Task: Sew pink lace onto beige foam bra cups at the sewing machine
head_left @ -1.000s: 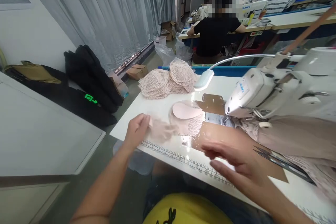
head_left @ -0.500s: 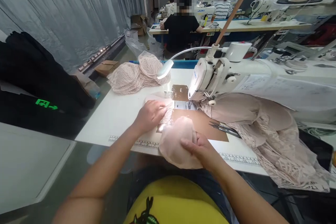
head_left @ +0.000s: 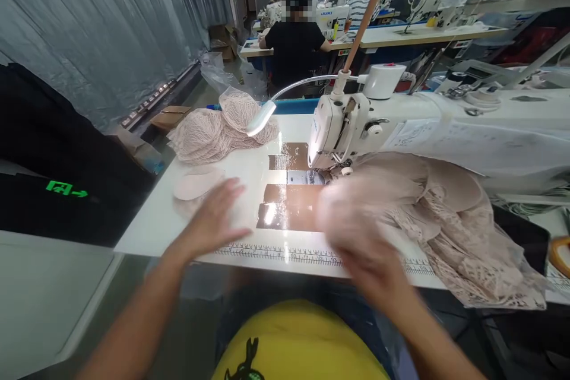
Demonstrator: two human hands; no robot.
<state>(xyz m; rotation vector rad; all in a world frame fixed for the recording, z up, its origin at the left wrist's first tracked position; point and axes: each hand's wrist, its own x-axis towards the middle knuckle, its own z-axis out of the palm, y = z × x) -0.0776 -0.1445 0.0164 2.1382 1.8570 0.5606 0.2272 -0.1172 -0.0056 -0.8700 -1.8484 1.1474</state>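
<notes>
My left hand [head_left: 211,219] hovers over the left part of the white table, thumb and fingers spread, holding nothing. Just beyond its fingers lies a rounded beige fabric piece [head_left: 196,185], smeared by motion. My right hand [head_left: 371,255] is blurred in front of the sewing machine [head_left: 341,130], with a pale beige fabric cup [head_left: 341,208] in its grasp. The cup's outline is smeared too. To the right, a heap of beige lace and smooth fabric [head_left: 449,208] spreads beside the needle area and hangs over the table's front edge.
Stacked lace cups [head_left: 209,133] sit at the table's back left, beneath a bendable lamp [head_left: 261,119]. A printed ruler [head_left: 285,252] runs along the front edge. Ahead, a person in black [head_left: 296,47] sits at another sewing table.
My left hand has moved left, away from the needle area, and its fingers are spread. The beige piece now lies farther left. My right hand has swung right with the cup.
</notes>
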